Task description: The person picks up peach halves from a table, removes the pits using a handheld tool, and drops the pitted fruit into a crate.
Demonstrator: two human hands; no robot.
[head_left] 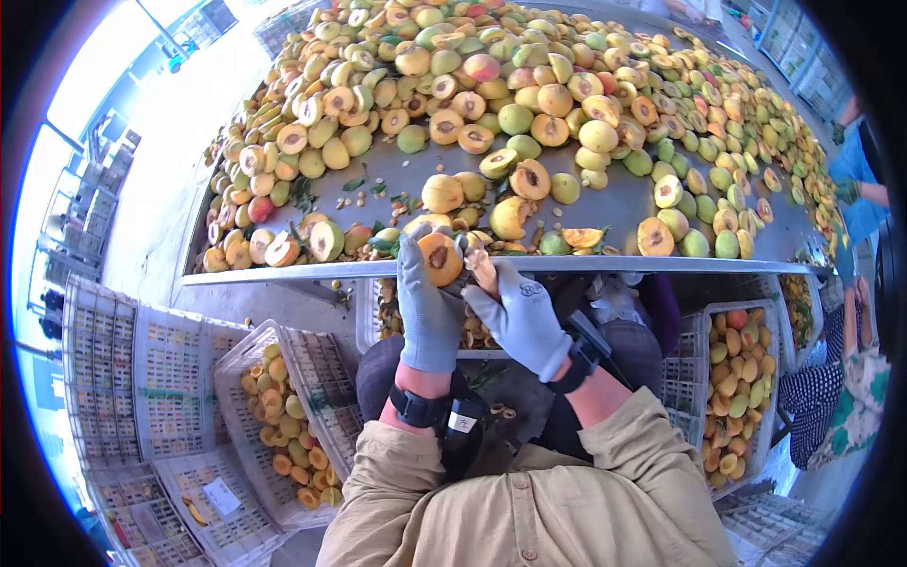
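Just below the middle of the frame, at the near edge of the metal table [605, 203], the left hand [427, 307] in a grey glove is closed around a halved fruit [440, 257], cut face up, with a dark hollow or stone at its centre; which of the two I cannot tell. Beside it the right hand [522, 317], also gloved, is closed around something small at its fingertips, just to the right of the fruit; it looks like a short tool or a stone, but the picture does not show which.

Beyond the hands, the table is heaped toward the top of the frame with a pile of fruit [529, 85], some whole and green-yellow, many already halved with their cut faces showing. Bits of leaf and loose stones lie on the bare metal near the front edge.

Judging by this, the work seems well under way but far from finished: a crate at lower left [283, 425] holds a good layer of orange halves, and another crate at right [737, 397] is nearly full, yet plenty of whole fruit remains on the table. Empty white crates [142, 378] stand at far left. At the right edge, another person's sleeve [855, 180] shows beside the table.
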